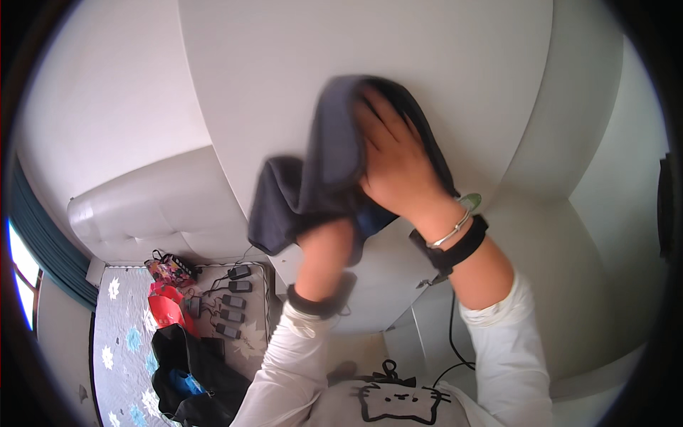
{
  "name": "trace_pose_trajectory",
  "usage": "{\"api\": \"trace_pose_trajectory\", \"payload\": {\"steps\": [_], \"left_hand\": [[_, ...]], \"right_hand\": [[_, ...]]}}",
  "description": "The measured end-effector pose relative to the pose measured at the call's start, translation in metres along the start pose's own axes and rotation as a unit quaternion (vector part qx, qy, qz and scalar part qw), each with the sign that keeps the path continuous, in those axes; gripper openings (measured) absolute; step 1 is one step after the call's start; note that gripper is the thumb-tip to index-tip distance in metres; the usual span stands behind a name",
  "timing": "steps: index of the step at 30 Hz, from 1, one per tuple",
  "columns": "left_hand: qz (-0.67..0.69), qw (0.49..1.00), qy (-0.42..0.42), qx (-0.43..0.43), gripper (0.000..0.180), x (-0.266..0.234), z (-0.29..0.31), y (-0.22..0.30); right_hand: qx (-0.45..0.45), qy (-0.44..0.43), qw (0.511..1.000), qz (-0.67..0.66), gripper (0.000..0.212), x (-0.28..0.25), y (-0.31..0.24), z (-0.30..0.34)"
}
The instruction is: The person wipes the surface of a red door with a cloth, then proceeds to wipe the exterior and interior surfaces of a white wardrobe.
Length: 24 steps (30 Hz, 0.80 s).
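Note:
A dark grey cloth (pixel 338 135), folded and draped, hangs before a pale panel; whether it is a towel or a garment I cannot tell. My right hand (pixel 398 167) holds its upper part, long fingers laid along the dark inner fold and the thumb hidden behind the cloth's edge. Below and to the left, my left hand (pixel 327 245) reaches up under the cloth. Its fingers are covered and the hand is blurred by motion. Each wrist wears a black band (pixel 462 245), and a bracelet (pixel 455 229) sits on the right one.
The pale panel (pixel 263 78) stands close in front, with a small key-like piece (pixel 425 283) near its lower edge. At left, a bed (pixel 117 327) with a padded headboard (pixel 153 203) bears a black bag (pixel 213 398), a red bag (pixel 167 304) and several black adapters (pixel 233 300).

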<state>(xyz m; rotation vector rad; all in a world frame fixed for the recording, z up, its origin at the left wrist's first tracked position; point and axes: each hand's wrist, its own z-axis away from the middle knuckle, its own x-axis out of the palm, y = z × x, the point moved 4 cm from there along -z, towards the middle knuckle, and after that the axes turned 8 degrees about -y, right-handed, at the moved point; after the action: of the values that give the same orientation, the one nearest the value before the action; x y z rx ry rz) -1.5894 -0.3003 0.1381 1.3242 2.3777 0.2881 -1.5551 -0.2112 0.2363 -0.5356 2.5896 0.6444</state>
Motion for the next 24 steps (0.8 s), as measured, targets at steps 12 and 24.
{"api": "trace_pose_trajectory", "payload": {"steps": [12,24], "left_hand": [[-0.007,0.999,-0.053,-0.003,0.039,0.009,0.007,-0.003],[0.024,0.986,-0.128,0.101,0.038,0.040,0.057,0.017]], "right_hand": [[-0.022,-0.082,0.993,0.077,0.041,0.000,0.021,0.028],[0.229,-0.075,0.964,0.111,0.056,0.031,0.024,0.164]]}}
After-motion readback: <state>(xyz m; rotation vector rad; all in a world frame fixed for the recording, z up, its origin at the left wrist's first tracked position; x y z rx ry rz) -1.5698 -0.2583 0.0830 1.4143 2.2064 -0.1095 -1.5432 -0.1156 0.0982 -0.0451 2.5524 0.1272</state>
